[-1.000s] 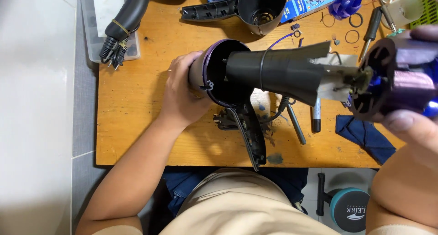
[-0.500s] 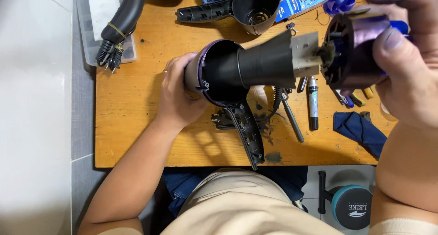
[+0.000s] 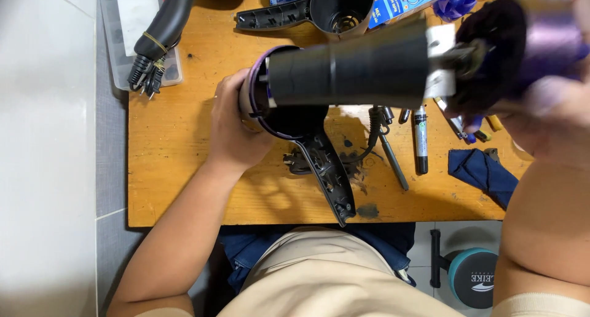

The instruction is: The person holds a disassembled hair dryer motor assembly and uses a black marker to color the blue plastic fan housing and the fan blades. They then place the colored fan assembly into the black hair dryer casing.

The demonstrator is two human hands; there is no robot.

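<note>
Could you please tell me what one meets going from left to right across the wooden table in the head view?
Clear plastic box → left hand → black tube → marker pen → blue cloth.

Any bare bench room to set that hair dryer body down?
Yes: the bare wood left of the left hand, below the clear parts box. The right side is crowded around the marker and blue cloth.

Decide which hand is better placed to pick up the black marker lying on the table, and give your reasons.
Probably the right. The black marker lies just below the right hand, though that hand holds a purple part. The left hand grips the hair dryer shell, farther away.
</note>
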